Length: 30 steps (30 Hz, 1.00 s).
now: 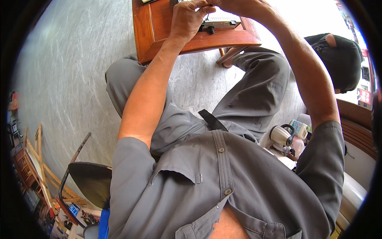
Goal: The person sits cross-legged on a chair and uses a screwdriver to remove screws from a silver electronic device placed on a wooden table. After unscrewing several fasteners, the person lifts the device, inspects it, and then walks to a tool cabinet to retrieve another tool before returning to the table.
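A silver metal electronic box (227,24) with a black knob (211,30) lies on a wooden table (151,36) at the top of the head view. My left hand (186,24) is above the box's left end, fingertips pinched on something small, with a thin dark piece below them that I cannot identify. My right hand (234,6) reaches over the box to meet my left fingers; it is curled and partly cut off by the upper edge, hiding what it holds.
My grey-trousered knees are below the table. A kettle (278,135) and bottles stand low at right, near a black padded object (336,65). At lower left are a black chair (87,179), a bent metal rail, folded wooden frames (38,151) and clutter. Pale tiled floor (71,59) surrounds me.
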### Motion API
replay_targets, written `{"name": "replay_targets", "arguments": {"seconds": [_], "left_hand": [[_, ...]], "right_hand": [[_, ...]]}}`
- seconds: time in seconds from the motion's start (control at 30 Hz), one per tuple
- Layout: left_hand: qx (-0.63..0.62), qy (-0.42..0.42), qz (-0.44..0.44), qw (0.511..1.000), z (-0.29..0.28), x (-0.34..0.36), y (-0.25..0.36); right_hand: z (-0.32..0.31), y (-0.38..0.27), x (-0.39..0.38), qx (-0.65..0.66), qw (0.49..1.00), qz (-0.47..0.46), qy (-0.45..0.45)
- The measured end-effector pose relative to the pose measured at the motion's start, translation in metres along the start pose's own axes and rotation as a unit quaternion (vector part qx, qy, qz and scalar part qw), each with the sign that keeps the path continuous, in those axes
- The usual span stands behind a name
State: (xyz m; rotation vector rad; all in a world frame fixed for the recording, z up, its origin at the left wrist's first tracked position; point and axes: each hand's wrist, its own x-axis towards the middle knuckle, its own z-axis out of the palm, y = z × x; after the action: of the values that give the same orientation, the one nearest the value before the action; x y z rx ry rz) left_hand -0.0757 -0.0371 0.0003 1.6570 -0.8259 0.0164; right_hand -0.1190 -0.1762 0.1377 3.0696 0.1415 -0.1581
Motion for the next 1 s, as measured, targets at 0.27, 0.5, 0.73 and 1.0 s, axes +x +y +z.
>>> {"name": "replay_targets", "arguments": {"seconds": [0.27,0.5,0.73,1.0], "left_hand": [[-0.180,-0.126,0.029,0.975,-0.004,0.014,-0.014],[-0.023,0.025,0.007,0.999,0.010,-0.001,0.002],[-0.007,0.077,0.004,0.997,0.015,-0.007,0.011],[0.063,-0.068,0.175,0.980,-0.006,0.007,-0.024]], "right_hand": [[0.015,0.019,0.007,-0.085,0.985,-0.152,0.010],[-0.002,0.001,0.001,-0.013,1.000,0.014,-0.006],[0.007,0.010,0.010,-0.011,1.000,-0.008,-0.007],[0.010,0.016,0.008,0.012,0.992,-0.127,0.019]]}}
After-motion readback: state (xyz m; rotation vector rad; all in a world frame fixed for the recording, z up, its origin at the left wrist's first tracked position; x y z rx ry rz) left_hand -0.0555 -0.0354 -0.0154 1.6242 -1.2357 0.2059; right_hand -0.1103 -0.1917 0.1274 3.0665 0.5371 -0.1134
